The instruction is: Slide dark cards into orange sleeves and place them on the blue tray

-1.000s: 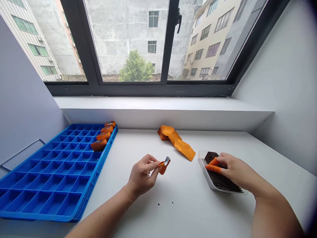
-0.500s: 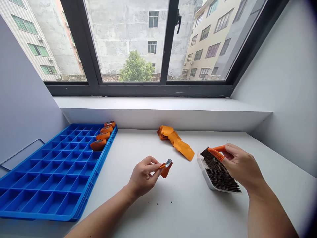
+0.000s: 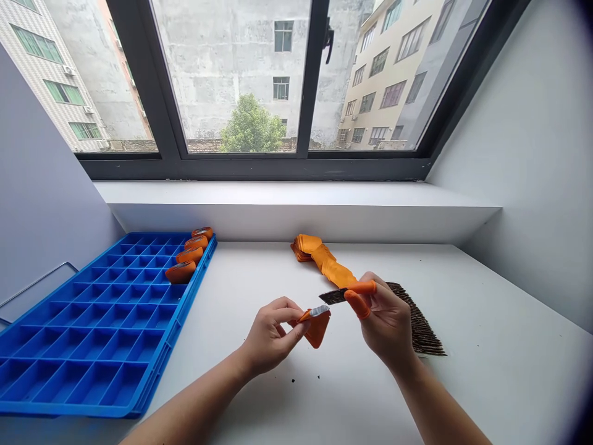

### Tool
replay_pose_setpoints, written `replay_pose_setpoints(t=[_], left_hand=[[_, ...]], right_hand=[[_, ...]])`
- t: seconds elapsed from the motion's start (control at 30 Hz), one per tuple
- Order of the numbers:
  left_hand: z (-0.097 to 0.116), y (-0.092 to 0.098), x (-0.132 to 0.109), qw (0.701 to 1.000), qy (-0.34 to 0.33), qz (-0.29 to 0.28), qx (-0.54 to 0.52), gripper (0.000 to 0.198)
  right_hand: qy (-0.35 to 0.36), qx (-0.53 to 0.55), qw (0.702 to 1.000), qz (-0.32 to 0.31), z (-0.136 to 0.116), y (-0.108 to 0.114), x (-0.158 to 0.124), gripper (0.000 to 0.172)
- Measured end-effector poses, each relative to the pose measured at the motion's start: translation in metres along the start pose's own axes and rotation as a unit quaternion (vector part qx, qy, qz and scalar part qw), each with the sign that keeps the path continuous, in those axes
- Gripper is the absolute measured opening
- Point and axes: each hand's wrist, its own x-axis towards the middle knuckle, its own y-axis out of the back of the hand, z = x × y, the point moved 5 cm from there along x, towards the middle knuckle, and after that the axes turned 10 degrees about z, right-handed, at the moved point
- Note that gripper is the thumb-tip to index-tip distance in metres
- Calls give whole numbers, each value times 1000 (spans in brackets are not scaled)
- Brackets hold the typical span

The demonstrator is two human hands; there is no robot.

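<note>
My left hand (image 3: 273, 330) pinches a small orange foil pouch (image 3: 317, 330) whose silvery inside shows at its top edge. Orange finger cots cover the thumb and forefinger of my right hand (image 3: 382, 309). Between them is a thin, dark brown flat piece (image 3: 332, 296), its free end just above the pouch's silvery mouth. Behind that hand lies a row of similar dark pieces (image 3: 419, 321); their container is mostly hidden. Farther back, a fanned-out stack of flat orange pouches (image 3: 331, 262) rests on the white table, partly behind my right hand.
A blue compartment tray (image 3: 92, 343) fills the left side of the table (image 3: 222, 408), with several filled-looking orange pouches (image 3: 181, 272) along its far right edge. Small dark crumbs (image 3: 293, 381) lie near the front. A window ledge (image 3: 296, 193) borders the back.
My right hand has moved left from the container, bringing a dark piece to the pouch. The pouch in my left hand has turned slightly, showing more of its orange face.
</note>
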Motion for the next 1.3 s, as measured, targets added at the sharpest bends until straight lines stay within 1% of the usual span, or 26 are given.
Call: replay_pose_setpoints(t=[0.17,0.33,0.63,0.73,0.83,1.0,1.07,1.17,1.3], left_hand=[[0,-2,-2,1000,-1,-14,-27,16],[5,-1,-3,999,-7,-21,-37,16],[6,0,-4,999,-34,-22,-24,12],[7,-1,-4,998,-42,-24,-26,11],[8,-2,-4,998,-46,-25,-27,12],[8,-1,-3,999,-39,-22,-23,8],[8,-1,-3,999,-39,-15,-22,6],[8,-1,-2,999,-48,-5,-23,10],[6,-2,-2,998,-53,-4,-17,13]], right_hand=[[-12,19,998,-52,6,-8,-6,23],[-17,21,997,-66,9,-7,-6,25],[-19,12,991,-134,5,-9,-5,26],[-22,11,987,-160,2,-12,-5,30],[-19,9,985,-170,0,-12,-3,32],[-13,2,984,-180,-2,-11,0,29],[-3,1,982,-186,-3,-12,-1,26],[16,5,981,-195,-3,-13,-2,20],[29,-1,982,-187,-1,-12,-3,13]])
